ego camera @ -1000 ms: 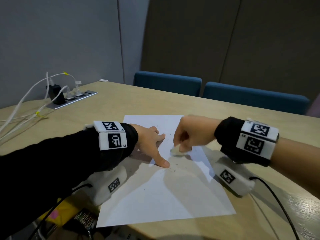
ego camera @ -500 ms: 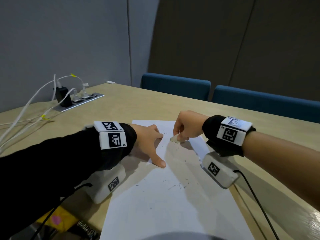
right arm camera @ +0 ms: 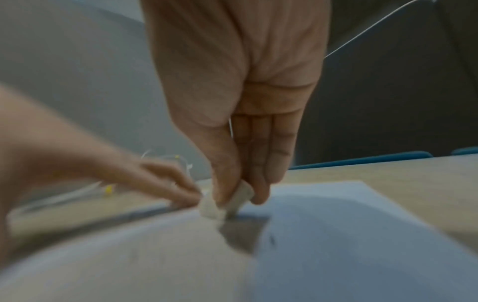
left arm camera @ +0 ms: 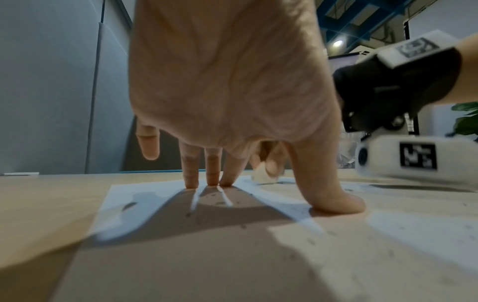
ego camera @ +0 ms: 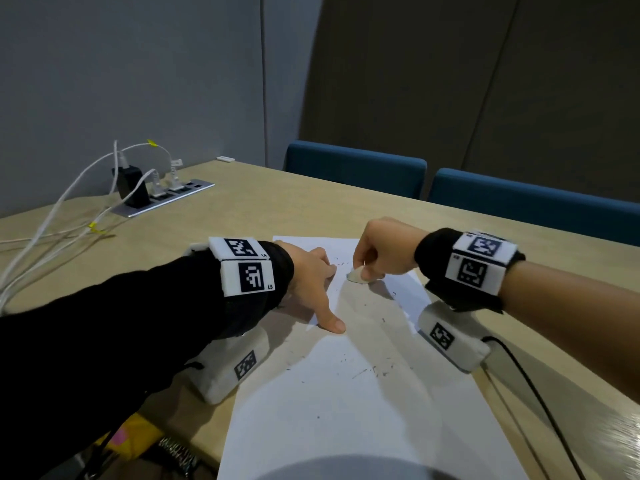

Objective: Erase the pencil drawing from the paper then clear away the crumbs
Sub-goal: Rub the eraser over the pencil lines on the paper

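A white sheet of paper (ego camera: 346, 410) lies on the wooden table (ego camera: 277, 209), dotted with dark eraser crumbs (ego camera: 367, 370). My right hand (ego camera: 377, 254) pinches a small white eraser (ego camera: 356, 276) between thumb and fingers and presses it on the paper's far end; the right wrist view shows the eraser (right arm camera: 227, 202) on the sheet, blurred. My left hand (ego camera: 311, 282) is spread out, its straight fingertips (left arm camera: 191, 183) and thumb pressing the paper's (left arm camera: 181, 224) far left part flat. Faint pencil marks show near the eraser.
A power strip (ego camera: 162, 197) with a black charger and white cables (ego camera: 52, 230) sits at the table's far left. Two blue chairs (ego camera: 356, 168) stand behind the far edge. A yellow item (ego camera: 135, 434) lies below the near table edge.
The right hand has carried the eraser farther up the sheet towards its far end. The left hand keeps pressing the paper in the same spot. The view has tilted upward.
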`<move>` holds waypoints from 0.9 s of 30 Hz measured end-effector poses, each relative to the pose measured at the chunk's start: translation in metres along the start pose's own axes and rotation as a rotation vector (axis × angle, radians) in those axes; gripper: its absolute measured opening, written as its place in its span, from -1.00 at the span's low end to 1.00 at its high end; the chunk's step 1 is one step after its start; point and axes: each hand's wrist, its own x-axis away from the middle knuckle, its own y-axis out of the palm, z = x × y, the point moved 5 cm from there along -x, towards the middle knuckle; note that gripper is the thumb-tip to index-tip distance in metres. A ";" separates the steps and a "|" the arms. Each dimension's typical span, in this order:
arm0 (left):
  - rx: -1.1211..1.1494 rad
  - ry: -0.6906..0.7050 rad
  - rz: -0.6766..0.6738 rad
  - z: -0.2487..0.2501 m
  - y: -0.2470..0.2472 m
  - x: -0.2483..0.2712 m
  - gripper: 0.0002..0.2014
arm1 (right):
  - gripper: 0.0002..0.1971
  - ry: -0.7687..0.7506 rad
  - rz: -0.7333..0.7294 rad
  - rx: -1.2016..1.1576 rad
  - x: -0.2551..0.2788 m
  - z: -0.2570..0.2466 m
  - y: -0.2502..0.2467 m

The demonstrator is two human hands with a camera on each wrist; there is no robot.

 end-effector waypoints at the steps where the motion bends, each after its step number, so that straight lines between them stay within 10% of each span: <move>1: -0.005 -0.005 -0.003 0.000 0.000 -0.001 0.03 | -0.83 -0.012 -0.013 0.004 0.003 -0.001 0.003; 7: -0.021 0.011 -0.009 0.001 0.000 -0.001 0.00 | -0.86 -0.090 -0.212 -0.064 0.029 -0.006 0.011; 27: -0.004 -0.042 0.010 0.017 -0.007 0.005 0.00 | -0.82 0.064 0.009 -0.063 0.015 0.022 0.002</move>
